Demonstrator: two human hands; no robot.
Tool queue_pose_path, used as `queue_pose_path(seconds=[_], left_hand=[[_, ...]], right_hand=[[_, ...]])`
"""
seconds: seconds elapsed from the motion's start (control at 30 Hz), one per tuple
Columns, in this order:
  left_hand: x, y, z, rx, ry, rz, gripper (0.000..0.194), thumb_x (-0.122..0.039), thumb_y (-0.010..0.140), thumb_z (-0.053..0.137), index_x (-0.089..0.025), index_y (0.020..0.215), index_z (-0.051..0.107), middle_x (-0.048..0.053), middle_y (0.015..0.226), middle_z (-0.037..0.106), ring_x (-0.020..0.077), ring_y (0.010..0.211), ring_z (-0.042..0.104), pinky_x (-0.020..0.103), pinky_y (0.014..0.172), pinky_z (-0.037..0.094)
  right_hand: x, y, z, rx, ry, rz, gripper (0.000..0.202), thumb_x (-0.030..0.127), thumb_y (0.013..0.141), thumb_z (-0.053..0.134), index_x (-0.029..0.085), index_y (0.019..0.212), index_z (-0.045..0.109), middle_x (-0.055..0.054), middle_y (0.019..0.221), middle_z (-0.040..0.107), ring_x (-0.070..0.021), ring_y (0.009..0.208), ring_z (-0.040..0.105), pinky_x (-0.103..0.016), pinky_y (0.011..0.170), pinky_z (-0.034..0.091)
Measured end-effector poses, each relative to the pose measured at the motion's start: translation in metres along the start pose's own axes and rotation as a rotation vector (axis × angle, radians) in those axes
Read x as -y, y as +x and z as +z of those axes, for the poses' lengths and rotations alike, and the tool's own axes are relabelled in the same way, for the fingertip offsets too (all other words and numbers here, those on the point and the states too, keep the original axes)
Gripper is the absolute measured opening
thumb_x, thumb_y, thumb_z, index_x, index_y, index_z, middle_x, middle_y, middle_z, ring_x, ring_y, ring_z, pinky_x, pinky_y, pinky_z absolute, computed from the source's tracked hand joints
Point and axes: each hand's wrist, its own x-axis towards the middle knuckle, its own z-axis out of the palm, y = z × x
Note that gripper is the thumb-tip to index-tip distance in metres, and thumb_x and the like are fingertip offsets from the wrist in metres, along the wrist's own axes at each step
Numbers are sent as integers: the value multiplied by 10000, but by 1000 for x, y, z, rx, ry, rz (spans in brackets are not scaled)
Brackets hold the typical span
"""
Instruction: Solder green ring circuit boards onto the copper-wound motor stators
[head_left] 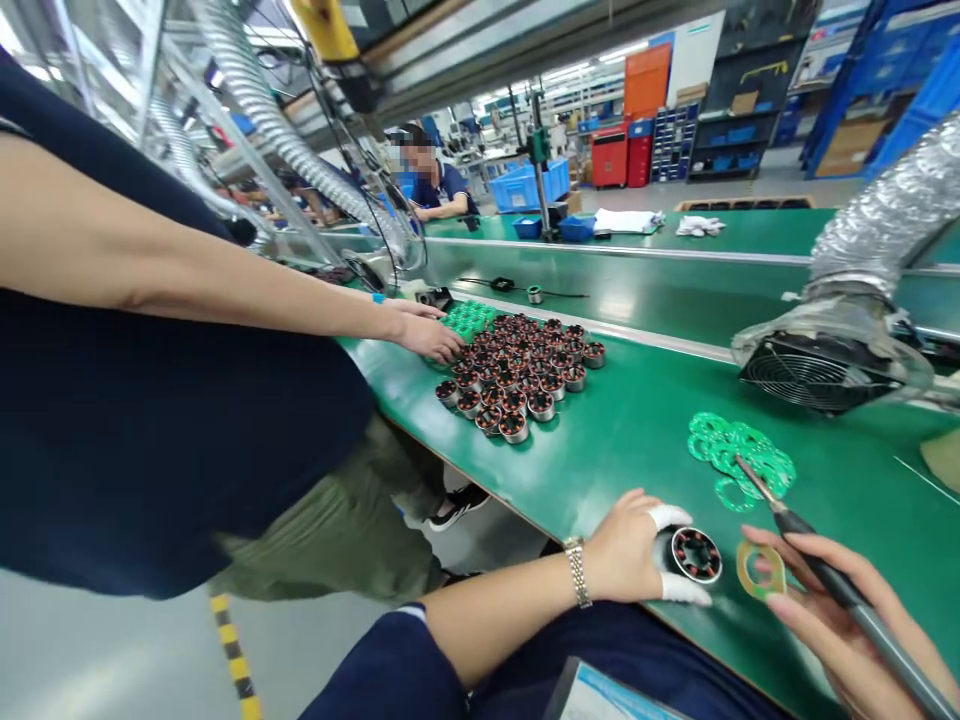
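My left hand (637,555), with white finger cots on thumb and forefinger, grips a small round motor (696,555) with a metal rim and copper windings, just above the bench edge. In my right hand (847,610) lies a soldering iron (840,580), its tip pointing up and left across the pile of green ring boards (739,450). Whether the tip touches the pile I cannot tell. Between the thumb and fingers of that same hand is a yellowish ring (761,570), held upright, a little to the right of the motor and apart from it.
Many similar motors (517,370) stand grouped on the green bench (630,420). At left a co-worker's hand (431,335) reaches to them, beside more green ring boards (469,317). A fan (821,370) on a silver duct (870,210) hangs over the bench at right.
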Motion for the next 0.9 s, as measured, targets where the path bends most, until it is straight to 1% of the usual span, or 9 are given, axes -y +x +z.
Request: queue_pose_path(seconds=[0.1,0.27,0.33,0.4,0.5,0.6,0.7,0.83,0.9], left_hand=[[-2,-2,3,2,-13,-21,592,-523,544,749,-222,1028,593,74,985,663,245,979,590,426,1021,298],[-8,-5,-2,-21,-63,-1,525,-496,577,745,-218,1001,607,66,981,659,240,971,583,439,1017,294],[-7,-7,-4,-30,-76,6,495,-477,604,737,-205,995,606,73,985,654,238,955,582,443,1004,311],[-6,-8,-4,-23,-83,9,476,-464,623,729,-198,996,599,69,971,652,235,930,587,450,1000,321],[-7,-11,-3,-41,-94,-21,489,-417,634,731,-193,1034,560,64,972,643,239,935,588,465,994,338],[-9,-13,-2,-76,-136,-70,523,-386,632,732,-185,1062,514,73,985,618,236,932,588,423,898,440],[-9,-14,-1,-83,-132,-81,493,-373,631,730,-188,1029,505,68,954,609,231,898,596,408,849,474],[-7,-15,-2,-81,-72,-54,456,-341,630,733,-186,998,512,68,938,637,247,925,598,487,969,387],[-5,-14,-6,-35,-83,-15,488,-342,628,739,-187,1032,513,73,988,652,246,953,602,511,1024,321]], right_hand=[[-4,4,-1,86,-20,-23,398,361,757,651,255,1108,499,-109,1151,609,-274,1037,599,-312,834,548],[11,10,8,91,-36,-37,339,343,825,590,253,1125,460,-100,1178,583,-242,991,625,-371,864,534],[14,13,13,79,-200,-61,376,352,815,605,255,1143,450,-90,1157,588,-233,979,624,-379,860,531],[15,15,16,108,-382,-114,443,344,784,648,249,1164,439,-86,1123,596,-231,959,622,-378,860,521],[14,19,20,254,-495,-221,435,303,782,658,231,1157,449,-78,1070,601,-217,937,615,-336,829,518],[14,25,21,402,-477,-266,399,307,778,667,230,1126,487,-62,1040,604,-201,920,610,-305,812,509],[12,31,20,454,-442,-246,421,335,754,695,232,1115,507,-54,1051,602,-194,928,607,-290,812,501],[7,33,17,467,-374,-223,429,344,747,702,227,1107,500,-57,1065,596,-189,953,599,-292,836,487],[5,33,16,469,-351,-214,425,340,750,699,224,1103,492,-56,1057,595,-189,954,596,-293,835,485]])
